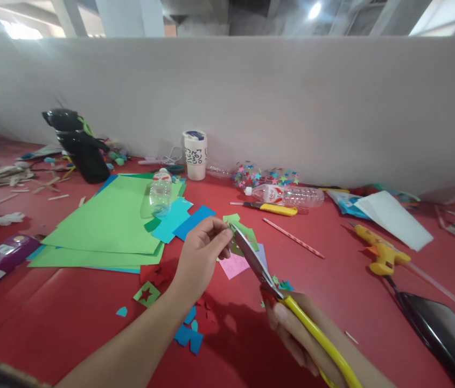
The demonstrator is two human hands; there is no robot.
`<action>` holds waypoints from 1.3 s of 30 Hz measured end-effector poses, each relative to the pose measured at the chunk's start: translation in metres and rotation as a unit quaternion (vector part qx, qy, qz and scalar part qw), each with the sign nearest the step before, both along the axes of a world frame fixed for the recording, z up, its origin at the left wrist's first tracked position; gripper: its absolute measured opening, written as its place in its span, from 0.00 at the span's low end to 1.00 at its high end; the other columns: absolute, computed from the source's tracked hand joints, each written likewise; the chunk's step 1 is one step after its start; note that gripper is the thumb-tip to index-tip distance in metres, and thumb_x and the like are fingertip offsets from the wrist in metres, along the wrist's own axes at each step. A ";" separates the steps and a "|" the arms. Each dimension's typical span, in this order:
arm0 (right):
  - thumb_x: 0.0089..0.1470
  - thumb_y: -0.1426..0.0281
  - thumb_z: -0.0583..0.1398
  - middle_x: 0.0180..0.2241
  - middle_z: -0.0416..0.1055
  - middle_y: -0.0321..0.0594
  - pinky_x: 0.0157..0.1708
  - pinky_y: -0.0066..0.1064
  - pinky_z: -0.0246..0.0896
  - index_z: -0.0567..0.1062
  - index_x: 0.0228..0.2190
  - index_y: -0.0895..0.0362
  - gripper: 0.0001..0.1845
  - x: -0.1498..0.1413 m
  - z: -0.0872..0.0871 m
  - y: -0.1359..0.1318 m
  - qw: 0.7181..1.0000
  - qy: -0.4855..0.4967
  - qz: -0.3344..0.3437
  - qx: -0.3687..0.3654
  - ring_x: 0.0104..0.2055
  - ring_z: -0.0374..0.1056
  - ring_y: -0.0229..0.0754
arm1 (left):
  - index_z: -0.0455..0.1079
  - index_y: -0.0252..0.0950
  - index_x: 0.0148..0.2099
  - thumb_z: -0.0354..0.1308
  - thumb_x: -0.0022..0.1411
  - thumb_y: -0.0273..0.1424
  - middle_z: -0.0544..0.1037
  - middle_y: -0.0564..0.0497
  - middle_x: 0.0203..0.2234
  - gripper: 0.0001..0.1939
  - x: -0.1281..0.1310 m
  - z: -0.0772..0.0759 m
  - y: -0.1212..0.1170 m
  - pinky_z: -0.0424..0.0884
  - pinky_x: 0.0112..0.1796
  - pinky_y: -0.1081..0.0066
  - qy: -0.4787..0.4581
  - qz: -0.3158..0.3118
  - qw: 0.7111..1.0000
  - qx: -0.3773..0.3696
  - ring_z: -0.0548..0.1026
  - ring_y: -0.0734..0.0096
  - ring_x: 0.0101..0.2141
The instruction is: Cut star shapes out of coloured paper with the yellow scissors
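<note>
My right hand (pixel 298 328) grips a pair of scissors with yellow handles (pixel 312 328). Their long metal blades point up and left, the tips close to my left fingertips, and look nearly closed. My left hand (pixel 205 245) is in a pinch on a small piece of green paper (pixel 229 224), mostly hidden by the fingers. Below and behind the blades lie a green scrap with cut-outs (pixel 250 237) and a pink sheet (pixel 233 265). Small cut-out stars (pixel 286 285) lie beside my right hand. A green square with a star-shaped hole (pixel 146 293) rests left of my left forearm.
Green sheets (pixel 102 221) are stacked at left, with a clear bottle (pixel 160 191) on them. A black flask (pixel 79 148) and white cup (pixel 195 156) stand behind. A yellow cutter (pixel 278 209), striped straw (pixel 294 238) and yellow glue gun (pixel 380 249) lie to the right.
</note>
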State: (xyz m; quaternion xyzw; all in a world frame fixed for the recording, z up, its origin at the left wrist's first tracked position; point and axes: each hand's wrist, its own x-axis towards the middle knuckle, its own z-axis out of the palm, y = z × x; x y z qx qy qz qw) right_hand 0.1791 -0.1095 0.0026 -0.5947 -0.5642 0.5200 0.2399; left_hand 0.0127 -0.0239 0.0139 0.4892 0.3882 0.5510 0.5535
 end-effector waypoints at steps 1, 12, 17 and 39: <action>0.48 0.40 0.48 0.11 0.52 0.24 0.12 0.21 0.43 0.61 0.24 0.54 0.28 -0.002 0.002 0.000 1.000 -0.007 -0.008 -0.007 0.11 0.45 0.29 | 0.66 0.36 0.27 0.56 0.53 0.29 0.68 0.58 0.16 0.04 0.001 0.000 -0.001 0.61 0.22 0.76 0.000 0.004 1.000 0.001 0.65 0.79 0.19; 0.50 0.47 0.51 0.09 0.49 0.22 0.09 0.20 0.40 0.56 0.22 0.52 0.22 -0.008 0.004 -0.001 0.999 -0.018 -0.043 -0.023 0.10 0.42 0.29 | 0.66 0.36 0.27 0.56 0.54 0.29 0.67 0.57 0.16 0.04 0.002 -0.001 0.000 0.61 0.22 0.76 -0.004 0.006 1.000 0.001 0.64 0.79 0.19; 0.51 0.46 0.49 0.09 0.51 0.24 0.09 0.20 0.40 0.58 0.22 0.52 0.23 -0.007 -0.007 -0.002 0.999 -0.012 -0.047 -0.015 0.10 0.43 0.30 | 0.65 0.36 0.27 0.56 0.54 0.30 0.67 0.58 0.17 0.05 0.004 -0.003 -0.002 0.61 0.23 0.76 -0.002 0.013 1.000 0.002 0.64 0.79 0.19; 0.52 0.50 0.53 0.08 0.53 0.22 0.09 0.20 0.40 0.57 0.21 0.52 0.21 -0.012 -0.009 0.000 0.999 0.015 -0.051 -0.010 0.09 0.44 0.28 | 0.65 0.38 0.29 0.56 0.55 0.30 0.67 0.58 0.18 0.04 0.004 -0.006 -0.001 0.60 0.24 0.75 0.008 0.023 1.000 -0.006 0.63 0.78 0.20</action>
